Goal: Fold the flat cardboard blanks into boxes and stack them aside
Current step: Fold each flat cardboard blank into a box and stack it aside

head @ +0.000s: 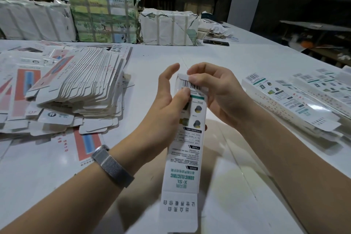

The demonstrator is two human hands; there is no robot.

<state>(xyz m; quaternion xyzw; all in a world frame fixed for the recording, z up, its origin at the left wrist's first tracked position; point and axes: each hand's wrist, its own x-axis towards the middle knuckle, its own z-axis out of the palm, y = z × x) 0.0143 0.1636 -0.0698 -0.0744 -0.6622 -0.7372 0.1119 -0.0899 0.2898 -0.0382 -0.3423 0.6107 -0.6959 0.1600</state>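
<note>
A long white printed cardboard box (187, 150) stands upright in mid-air at the centre, its bottom flap hanging open toward me. My left hand (163, 104) grips its left side, thumb pressed on the printed face below the barcode. My right hand (212, 89) pinches the top end, fingers curled over the top flap. A fanned heap of flat blanks (79, 89) lies on the table to the left. Folded boxes (296, 97) lie in a row at the right.
Wrapped paper bundles (102, 17) line the far edge of the white table (209, 53). Loose printed sheets (87, 144) lie under the heap at the left. A dark flat object (216, 42) and paper scraps sit at the back right. The table's right edge drops off.
</note>
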